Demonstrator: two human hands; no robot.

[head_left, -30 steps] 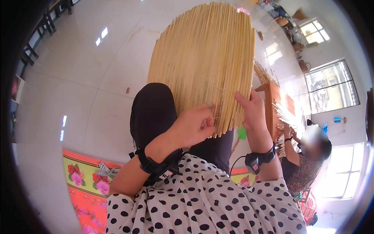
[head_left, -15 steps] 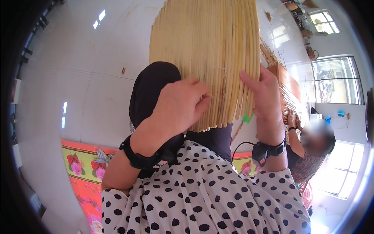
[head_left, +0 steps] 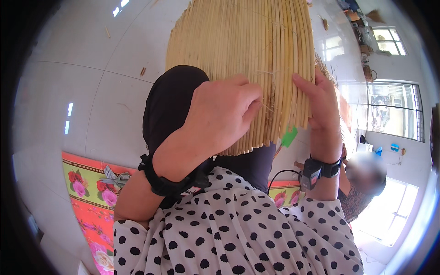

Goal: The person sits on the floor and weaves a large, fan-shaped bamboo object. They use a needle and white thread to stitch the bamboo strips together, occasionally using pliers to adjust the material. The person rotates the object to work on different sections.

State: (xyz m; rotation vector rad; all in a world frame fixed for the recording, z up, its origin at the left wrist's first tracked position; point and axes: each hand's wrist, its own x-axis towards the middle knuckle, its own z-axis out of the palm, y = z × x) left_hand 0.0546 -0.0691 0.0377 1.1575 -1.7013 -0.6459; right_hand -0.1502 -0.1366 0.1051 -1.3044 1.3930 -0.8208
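A mat of pale yellow plant stalks [head_left: 229, 41], laid side by side and joined by thin thread, rests over my dark-trousered knees. My left hand [head_left: 224, 110] is closed in a pinch above its near part. From those fingertips a fine pale thread [head_left: 269, 108] runs to the stalks. At the mat's right edge, my right hand [head_left: 324, 103] grips the outer stalks, thumb on top and the other fingers mostly hidden behind. The stalk ends make an uneven line near my lap.
A green tag-like piece [head_left: 288, 136] shows below the mat's right corner. Red and green floral cloth [head_left: 87, 188] lies under me. To the right, another person [head_left: 362, 183] sits close to windows. Small scraps [head_left: 143, 71] dot the pale tiled floor.
The view has shifted a little. My left hand has moved rightward across the stalks, still pinched. My right hand keeps its grip on the mat's edge.
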